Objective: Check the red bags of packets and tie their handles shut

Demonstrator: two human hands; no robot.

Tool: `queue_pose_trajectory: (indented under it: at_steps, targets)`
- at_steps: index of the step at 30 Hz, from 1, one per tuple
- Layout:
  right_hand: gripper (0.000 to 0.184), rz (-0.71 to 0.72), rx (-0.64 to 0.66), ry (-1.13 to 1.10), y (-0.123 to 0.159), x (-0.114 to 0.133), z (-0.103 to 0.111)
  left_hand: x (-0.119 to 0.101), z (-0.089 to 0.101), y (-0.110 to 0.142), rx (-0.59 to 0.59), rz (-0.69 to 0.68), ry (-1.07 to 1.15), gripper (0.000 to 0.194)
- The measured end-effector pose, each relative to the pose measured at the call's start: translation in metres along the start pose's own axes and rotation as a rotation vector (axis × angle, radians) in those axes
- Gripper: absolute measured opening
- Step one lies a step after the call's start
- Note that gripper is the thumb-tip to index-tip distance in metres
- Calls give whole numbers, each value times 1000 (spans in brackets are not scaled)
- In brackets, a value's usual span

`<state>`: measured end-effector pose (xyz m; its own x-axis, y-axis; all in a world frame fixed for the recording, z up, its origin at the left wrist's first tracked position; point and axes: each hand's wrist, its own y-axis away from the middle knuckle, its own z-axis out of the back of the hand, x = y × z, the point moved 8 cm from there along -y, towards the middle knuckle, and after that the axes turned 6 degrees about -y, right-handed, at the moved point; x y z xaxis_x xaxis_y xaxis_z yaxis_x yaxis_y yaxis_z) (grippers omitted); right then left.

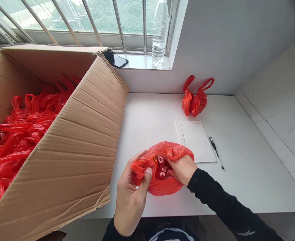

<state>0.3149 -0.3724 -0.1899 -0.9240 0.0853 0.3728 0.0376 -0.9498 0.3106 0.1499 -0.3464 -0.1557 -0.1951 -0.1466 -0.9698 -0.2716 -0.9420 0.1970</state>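
Note:
A red plastic bag [164, 190] lies spread at the front of the white table, its mouth facing up. My left hand [132, 194] pinches the bag's left edge between thumb and fingers. Through the mouth I see dark red wrapped packets [162, 167] with pink printing; they look like sweets. My right hand [184, 169] reaches inside from the right. Its fingers are hidden by the plastic, so what they hold, if anything, does not show.
A large cardboard box [87, 134] full of red plastic bags [29, 124] stands at the left. Two tied red bags [199, 102] sit by the wall. A notebook [197, 140] and a pen [216, 152] lie behind my hands. The sill holds a phone [119, 61] and a water bottle [160, 40].

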Motion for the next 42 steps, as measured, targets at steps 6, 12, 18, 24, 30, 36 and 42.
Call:
queue_pose_trajectory:
  at_steps: [6,12,18,24,30,36,42]
  targets:
    - [34,-120,-46,81,2,-18,8,3,-1,1,12,30,0,49]
    - [20,-178,-51,130,5,-29,7,6,-9,5,81,6,-26,46]
    - [12,-203,-73,101,27,-33,18,-2,-1,4,26,-6,-6,41]
    - [26,-64,-344,-126,66,-22,61,-24,-2,13,30,1,40,42]
    - [38,-12,-714,-259,91,-23,107,-32,6,18,180,-76,-41,42]
    - [21,111,-598,-155,45,-18,85,-46,7,14,250,-402,-353,28]
    - [6,199,-723,-555,65,-6,106,-64,27,15,14,-424,-283,20]
